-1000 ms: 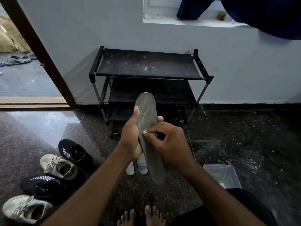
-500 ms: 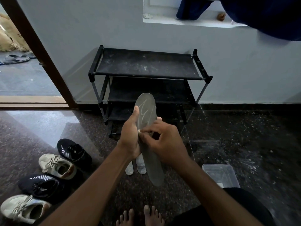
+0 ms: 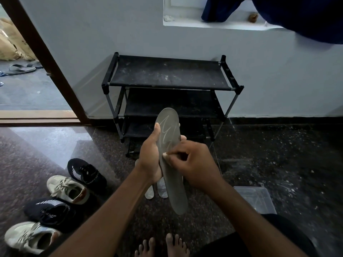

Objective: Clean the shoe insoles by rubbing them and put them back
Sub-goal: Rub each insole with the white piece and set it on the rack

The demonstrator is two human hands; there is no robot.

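- The left hand [image 3: 150, 160] holds the grey insole [image 3: 175, 193] upright in the middle of the frame. Its grip is closed round the left edge, thumb along the front and fingertips showing past the right side.
- The right hand [image 3: 194, 164] has its grip on the same insole at mid-length. The fingers are curled and the thumb presses on the face, which looks like rubbing.
- My judgement is that the task is in its cleaning stage. This insole is out of its shoe, and two pale insoles [image 3: 162, 190] lie on the floor [image 3: 278, 154] just behind the hands, so nothing looks put back yet.
- I cannot tell which insoles have already been cleaned.
- Four shoes [image 3: 66, 189] sit in a loose row at lower left, mouths open and within reach of the left arm.
- Room to move:
  - The shoe rack [image 3: 167, 73] stands behind the insole's toe.
  - A clear tub [image 3: 254, 198] sits at lower right, just beside the right forearm.
  - Bare feet [image 3: 161, 245] are at bottom centre.
  - The widest bare stretches of floor are at left centre and at right.
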